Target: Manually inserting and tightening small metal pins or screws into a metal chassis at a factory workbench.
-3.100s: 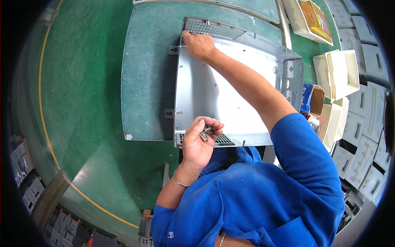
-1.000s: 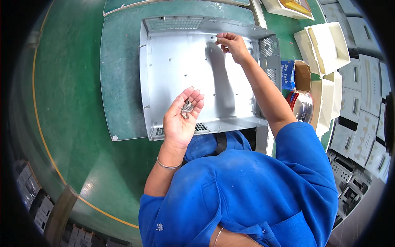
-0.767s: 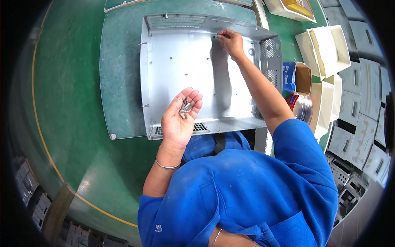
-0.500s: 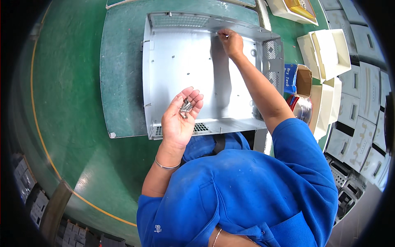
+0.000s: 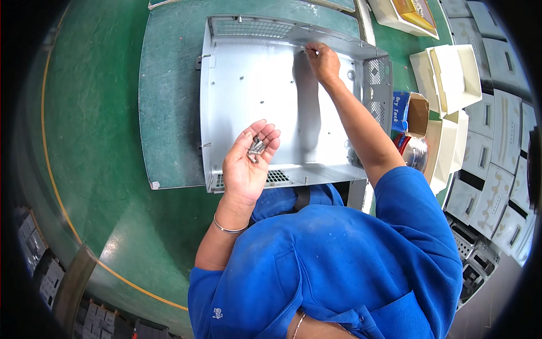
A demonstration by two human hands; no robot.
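A shallow sheet-metal chassis lies in front of me, its open side up, with several small studs standing on its floor. Over its near left part, my left hand is palm up, fingers slightly curled, cradling several small metal cylinders that look like standoffs. At the far wall of the chassis, my right hand has thumb and forefinger pinched together close to the floor. Whatever sits between those fingertips is too small and hidden to make out. The right forearm reaches across the chassis from the right.
The chassis rests on a worn green table. To its right stand an open blue cardboard box, a clear round tub and cream plastic bins. Another cream bin holds a yellow tray at the far right.
The chassis has shifted slightly to the right in view. My right hand has moved a little to the right with it, still pinched. The left hand stays almost in place.
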